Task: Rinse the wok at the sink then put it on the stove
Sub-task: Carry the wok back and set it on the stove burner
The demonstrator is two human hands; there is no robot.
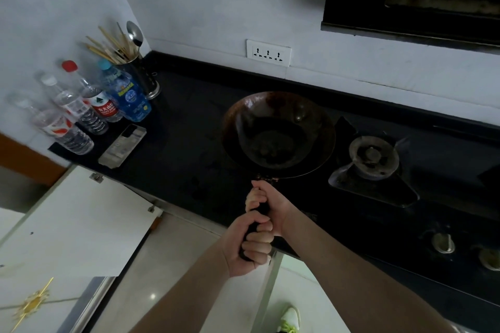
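A dark round wok is held over the black counter, just left of the gas burner. Both hands grip its black handle. My right hand grips the handle close to the bowl. My left hand grips the handle's near end, fingers curled round it. The wok's inside looks dark and stained. No sink is in view.
Several plastic water bottles and a utensil holder with chopsticks and a spoon stand at the counter's left end. A phone lies beside them. Stove knobs sit at the front right. A white cabinet door hangs open at lower left.
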